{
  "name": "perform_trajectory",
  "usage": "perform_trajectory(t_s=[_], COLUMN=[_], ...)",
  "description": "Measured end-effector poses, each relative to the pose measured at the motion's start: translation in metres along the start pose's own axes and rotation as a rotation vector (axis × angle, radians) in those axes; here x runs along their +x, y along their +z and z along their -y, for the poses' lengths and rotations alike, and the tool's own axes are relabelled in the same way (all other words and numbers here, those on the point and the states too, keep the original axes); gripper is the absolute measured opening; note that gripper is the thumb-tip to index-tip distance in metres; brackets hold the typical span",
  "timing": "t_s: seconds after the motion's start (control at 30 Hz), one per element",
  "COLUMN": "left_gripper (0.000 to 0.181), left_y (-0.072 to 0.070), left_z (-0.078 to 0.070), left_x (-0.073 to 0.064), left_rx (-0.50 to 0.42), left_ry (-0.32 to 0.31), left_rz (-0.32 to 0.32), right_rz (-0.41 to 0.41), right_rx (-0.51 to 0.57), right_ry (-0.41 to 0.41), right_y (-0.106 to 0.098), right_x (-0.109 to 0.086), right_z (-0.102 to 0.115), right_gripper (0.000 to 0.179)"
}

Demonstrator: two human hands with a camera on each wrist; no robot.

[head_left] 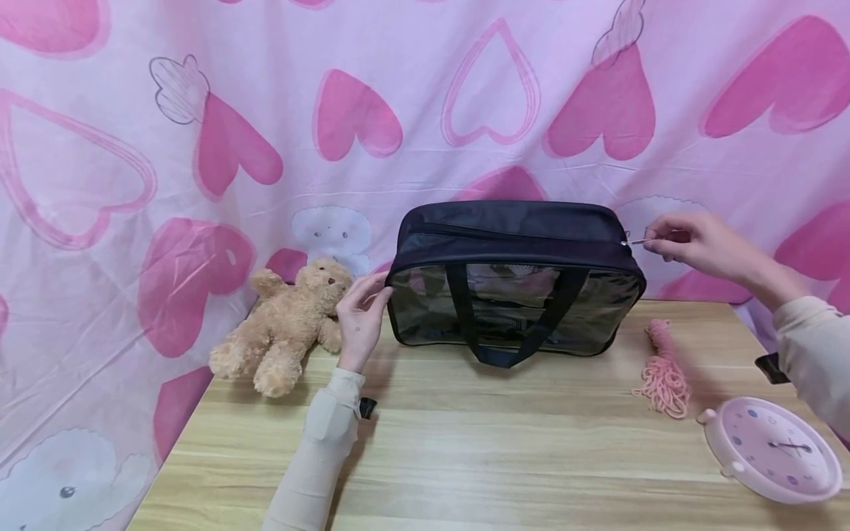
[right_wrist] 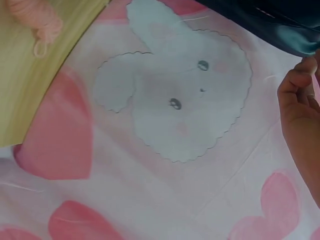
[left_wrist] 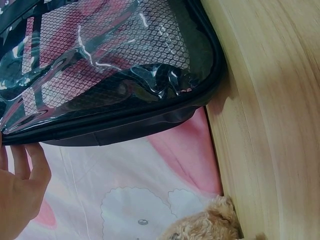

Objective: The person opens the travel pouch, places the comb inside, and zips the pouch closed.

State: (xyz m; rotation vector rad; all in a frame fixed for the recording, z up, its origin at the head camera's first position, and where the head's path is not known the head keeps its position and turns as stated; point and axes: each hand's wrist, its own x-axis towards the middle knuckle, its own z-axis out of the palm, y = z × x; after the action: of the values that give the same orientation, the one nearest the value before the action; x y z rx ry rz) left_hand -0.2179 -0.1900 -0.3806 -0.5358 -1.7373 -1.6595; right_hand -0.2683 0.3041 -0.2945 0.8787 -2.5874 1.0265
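A black bag (head_left: 514,221) with a see-through front panel and a hanging strap handle (head_left: 556,313) stands upright on the wooden table. My right hand (head_left: 693,240) pinches the metal zipper pull (head_left: 636,242) at the bag's top right end. In the right wrist view that hand (right_wrist: 300,100) is cut off by the frame's edge, and the pull is hidden. At the bag's left side, my left hand (head_left: 364,310) holds the edge between thumb and fingers. The left wrist view shows its fingers (left_wrist: 37,167) at the bag's black piping. Whether the zipper is fully closed cannot be told.
A tan teddy bear (head_left: 288,324) lies left of my left hand. Right of the bag are a bundle of pink cord (head_left: 664,372) and a pink round clock (head_left: 773,450). Behind the table (head_left: 465,442) hangs a pink heart-print cloth (head_left: 425,169).
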Motion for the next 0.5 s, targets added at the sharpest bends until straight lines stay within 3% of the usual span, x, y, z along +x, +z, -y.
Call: perform_trajectory(t_s=[0.17, 0.5], left_gripper=[0.023, 0.024], left_y=[0.002, 0.002], left_z=[-0.014, -0.013], left_x=[0.002, 0.001], left_rx=[0.014, -0.001], left_ry=[-0.005, -0.003], left_rz=[0.010, 0.007], right_rz=[-0.056, -0.156], right_rx=[-0.053, -0.251], right_ry=[0.044, -0.112], right_y=[0.002, 0.016], right_x=[-0.010, -0.034], right_z=[-0.004, -0.025], right_gripper=[0.017, 0.021])
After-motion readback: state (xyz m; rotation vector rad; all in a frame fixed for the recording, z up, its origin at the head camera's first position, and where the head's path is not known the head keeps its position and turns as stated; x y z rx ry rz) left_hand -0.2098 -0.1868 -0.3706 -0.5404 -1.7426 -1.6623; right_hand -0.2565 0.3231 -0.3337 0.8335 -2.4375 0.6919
